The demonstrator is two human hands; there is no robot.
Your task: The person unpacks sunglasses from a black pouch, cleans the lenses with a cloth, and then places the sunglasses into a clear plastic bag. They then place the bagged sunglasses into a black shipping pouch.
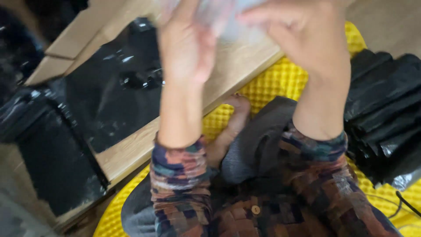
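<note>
Currently mid-handling: left hand (186,48) and right hand (302,39) both grip a blurred clear plastic bag (228,17) above the pale wooden board (232,70), stacked folded black plastic bags (386,114) untouched.

Head view, one frame, motion blur throughout. Packaging seen: a clear, pale, crinkled plastic wrapper (228,17) at top centre, held between the left hand (186,48) and the right hand (298,39); contents cannot be told. A stack of folded glossy black plastic bags (386,114) lies at right on the yellow mat. More glossy black plastic sheeting (109,96) lies at left on the wooden board. No labels, signs or screens.
</note>
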